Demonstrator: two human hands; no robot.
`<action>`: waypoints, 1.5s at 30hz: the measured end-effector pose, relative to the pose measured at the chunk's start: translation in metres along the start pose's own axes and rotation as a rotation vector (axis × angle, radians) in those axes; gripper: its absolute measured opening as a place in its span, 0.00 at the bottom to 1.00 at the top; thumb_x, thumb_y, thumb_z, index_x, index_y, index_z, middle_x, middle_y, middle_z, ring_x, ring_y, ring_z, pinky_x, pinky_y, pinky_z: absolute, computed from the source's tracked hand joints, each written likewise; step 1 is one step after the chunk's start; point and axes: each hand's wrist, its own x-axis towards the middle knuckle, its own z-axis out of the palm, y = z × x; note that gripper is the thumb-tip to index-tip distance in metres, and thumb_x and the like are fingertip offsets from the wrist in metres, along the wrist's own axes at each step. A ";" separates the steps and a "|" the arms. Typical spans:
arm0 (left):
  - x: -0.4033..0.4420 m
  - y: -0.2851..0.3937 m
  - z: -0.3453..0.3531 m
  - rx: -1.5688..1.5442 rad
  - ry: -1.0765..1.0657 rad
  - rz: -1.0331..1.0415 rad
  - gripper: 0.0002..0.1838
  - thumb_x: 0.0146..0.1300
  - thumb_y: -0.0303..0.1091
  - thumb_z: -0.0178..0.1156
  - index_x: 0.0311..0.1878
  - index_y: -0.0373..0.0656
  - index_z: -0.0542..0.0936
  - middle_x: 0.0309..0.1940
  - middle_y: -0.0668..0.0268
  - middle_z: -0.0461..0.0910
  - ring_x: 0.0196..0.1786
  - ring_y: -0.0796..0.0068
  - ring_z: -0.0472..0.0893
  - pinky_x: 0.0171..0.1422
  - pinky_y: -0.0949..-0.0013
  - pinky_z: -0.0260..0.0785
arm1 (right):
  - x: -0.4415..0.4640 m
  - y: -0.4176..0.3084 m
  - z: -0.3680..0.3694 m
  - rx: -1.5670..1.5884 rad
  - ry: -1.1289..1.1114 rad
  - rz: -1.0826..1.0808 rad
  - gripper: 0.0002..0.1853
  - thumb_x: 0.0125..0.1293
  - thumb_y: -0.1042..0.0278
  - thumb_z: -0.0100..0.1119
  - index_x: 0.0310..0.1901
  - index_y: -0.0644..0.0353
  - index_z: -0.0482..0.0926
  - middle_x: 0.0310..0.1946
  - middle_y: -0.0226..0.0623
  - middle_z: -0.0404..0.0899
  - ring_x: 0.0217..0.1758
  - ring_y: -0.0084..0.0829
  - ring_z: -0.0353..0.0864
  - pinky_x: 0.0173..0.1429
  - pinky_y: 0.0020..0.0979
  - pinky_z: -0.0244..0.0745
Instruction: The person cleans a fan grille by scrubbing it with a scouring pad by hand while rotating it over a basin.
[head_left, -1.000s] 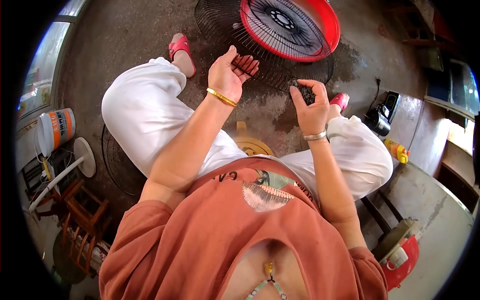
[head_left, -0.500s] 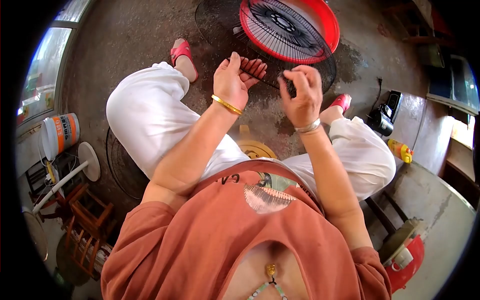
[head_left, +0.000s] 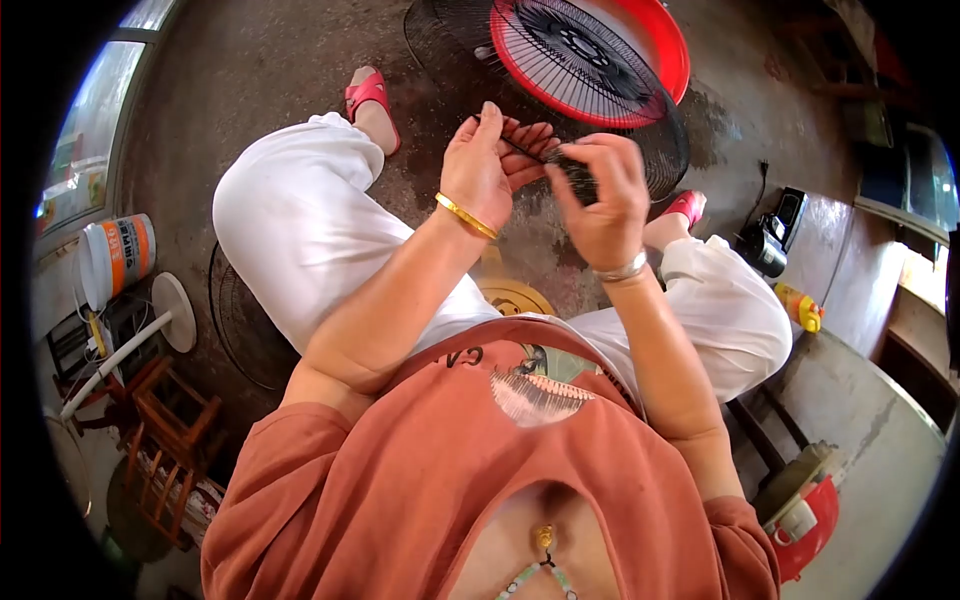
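Note:
My left hand (head_left: 483, 165), with a gold bracelet, is turned palm up, fingers curled under a thin black rim that looks like the edge of a fan guard (head_left: 660, 150). My right hand (head_left: 607, 195), wearing a silver bangle, is closed around a dark, rough scouring pad (head_left: 577, 180) and presses at that rim close to the left fingertips. The guard's wire mesh spreads beyond the hands, partly hidden by them. Another black fan guard (head_left: 540, 45) with radial wires leans over a red basin (head_left: 676, 60).
A yellow-brown stool (head_left: 515, 296) shows between my legs. Another round black guard (head_left: 235, 330) lies by my left leg. At left are a white bucket (head_left: 118, 262), a white fan stand (head_left: 172, 312) and a wooden chair (head_left: 180, 410); at right, a yellow bottle (head_left: 798, 306) and a black appliance (head_left: 768, 240).
Both hands have come closer together along the rim, the left shifting slightly right. The dark pad shows more clearly in the right hand. The basin and guards appear slightly further right in view.

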 end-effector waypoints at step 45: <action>-0.011 -0.030 0.010 0.017 -0.235 -0.132 0.08 0.69 0.38 0.57 0.41 0.43 0.73 0.46 0.61 0.80 0.53 0.63 0.79 0.53 0.64 0.74 | -0.048 0.025 -0.030 0.003 0.235 0.226 0.17 0.49 0.73 0.71 0.41 0.59 0.79 0.45 0.43 0.74 0.49 0.42 0.75 0.53 0.35 0.73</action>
